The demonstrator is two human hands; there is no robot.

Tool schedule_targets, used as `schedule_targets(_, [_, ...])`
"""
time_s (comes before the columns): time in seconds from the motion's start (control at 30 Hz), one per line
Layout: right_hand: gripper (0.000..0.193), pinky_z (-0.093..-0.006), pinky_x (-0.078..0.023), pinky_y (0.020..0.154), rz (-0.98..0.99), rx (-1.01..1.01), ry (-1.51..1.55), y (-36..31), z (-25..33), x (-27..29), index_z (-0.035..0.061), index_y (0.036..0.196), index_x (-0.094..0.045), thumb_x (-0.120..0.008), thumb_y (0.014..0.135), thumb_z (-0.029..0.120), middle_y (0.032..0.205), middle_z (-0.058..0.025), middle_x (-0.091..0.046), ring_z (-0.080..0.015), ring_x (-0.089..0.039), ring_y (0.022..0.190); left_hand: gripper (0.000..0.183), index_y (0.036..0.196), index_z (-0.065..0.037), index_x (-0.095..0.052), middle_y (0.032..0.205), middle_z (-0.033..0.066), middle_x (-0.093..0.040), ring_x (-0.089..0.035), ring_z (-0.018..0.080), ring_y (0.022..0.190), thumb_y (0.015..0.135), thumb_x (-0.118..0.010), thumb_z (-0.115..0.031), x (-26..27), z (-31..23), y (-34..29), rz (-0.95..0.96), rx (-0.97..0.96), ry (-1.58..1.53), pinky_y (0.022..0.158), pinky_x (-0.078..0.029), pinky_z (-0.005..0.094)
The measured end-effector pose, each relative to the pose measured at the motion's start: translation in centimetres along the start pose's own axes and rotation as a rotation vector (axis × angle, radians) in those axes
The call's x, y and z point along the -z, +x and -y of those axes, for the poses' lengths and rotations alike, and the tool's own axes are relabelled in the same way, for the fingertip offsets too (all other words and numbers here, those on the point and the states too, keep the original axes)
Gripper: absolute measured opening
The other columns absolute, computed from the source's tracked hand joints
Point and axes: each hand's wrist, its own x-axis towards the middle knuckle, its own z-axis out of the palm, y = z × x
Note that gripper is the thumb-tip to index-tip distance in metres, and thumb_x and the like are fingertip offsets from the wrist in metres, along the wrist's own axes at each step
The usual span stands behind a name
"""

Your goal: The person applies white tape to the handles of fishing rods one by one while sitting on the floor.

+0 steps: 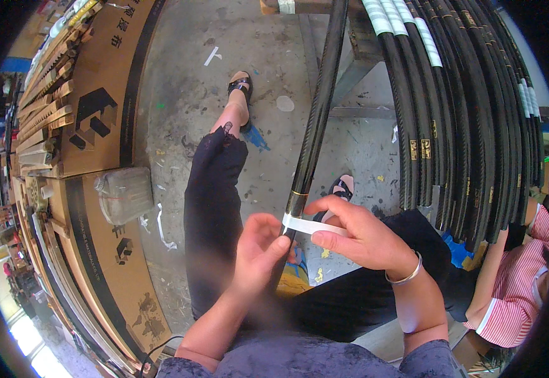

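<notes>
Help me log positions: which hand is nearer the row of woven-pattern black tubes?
Right. The right hand, holding white tape, is left of the row of woven-pattern black tubes; the left hand, on the single tube, is farther left.

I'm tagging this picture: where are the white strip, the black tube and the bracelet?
White strip (317, 225), head view: middle of its visible length.
Black tube (316, 126), head view: its shaft.
Bracelet (413, 275), head view: lower curve.
</notes>
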Motion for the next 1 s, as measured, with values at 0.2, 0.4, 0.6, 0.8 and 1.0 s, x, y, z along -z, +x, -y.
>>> schedule_targets(0.2, [0.038,-0.0251,-0.045,0.067,0.029,-0.061,0.049,0.1,0.6,0.1,0.0000,0.120,-0.049,-0.062,0.092,0.021,0.082,-0.0084,-0.061,-0.0093,-0.057,0.076,0.035,0.112,-0.004,-0.042,0.090,0.0102,-0.061,-0.060,0.0173,0.075,0.089,-0.064,-0.018,0.1,-0.3,-0.2,0.013,0.027,-0.011,0.067,-0.051,0.0311])
schedule_targets(0.4, [0.037,-0.0298,-0.049,0.063,0.013,-0.014,-0.005,0.2,0.3,0.1,0.0013,0.115,-0.050,-0.062,0.091,0.026,0.079,-0.0133,-0.068,-0.0151,-0.066,0.073,0.029,0.114,-0.005,-0.041,0.091,0.0122,-0.061,-0.060,0.0187,0.076,0.093,-0.059,-0.013,0.5,-0.1,-0.3,0.053,0.051,-0.037,0.069,-0.050,0.0319])
schedule_targets(0.6, [0.036,-0.0295,-0.050,0.064,0.006,0.004,0.027,0.2,0.3,-0.1,0.0002,0.115,-0.050,-0.062,0.092,0.025,0.078,-0.0122,-0.067,-0.0144,-0.066,0.073,0.030,0.115,-0.005,-0.041,0.089,0.0121,-0.062,-0.061,0.0183,0.074,0.095,-0.058,-0.017,0.6,0.1,-0.3,0.069,0.053,-0.041,0.068,-0.050,0.0313])
schedule_targets(0.8, [0.036,-0.0306,-0.050,0.066,0.032,-0.043,0.032,0.4,0.9,-0.2,-0.0001,0.115,-0.050,-0.061,0.092,0.026,0.080,-0.0131,-0.067,-0.0158,-0.066,0.076,0.041,0.113,-0.005,-0.039,0.081,0.0114,-0.061,-0.060,0.0175,0.067,0.092,-0.062,-0.032,0.5,0.3,-0.2,0.043,0.033,-0.008,0.061,-0.050,0.0291])
schedule_targets(1.0, [0.030,-0.0248,-0.046,0.067,-0.053,0.079,-0.049,0.8,-0.8,-0.9,-0.0009,0.114,-0.054,-0.060,0.093,0.020,0.081,-0.0057,-0.061,-0.0076,-0.055,0.076,0.045,0.112,-0.007,-0.038,0.078,0.0116,-0.060,-0.059,0.0175,0.063,0.091,-0.063,-0.038,0.3,0.6,-0.2,0.047,0.018,-0.024,0.056,-0.050,0.0278])
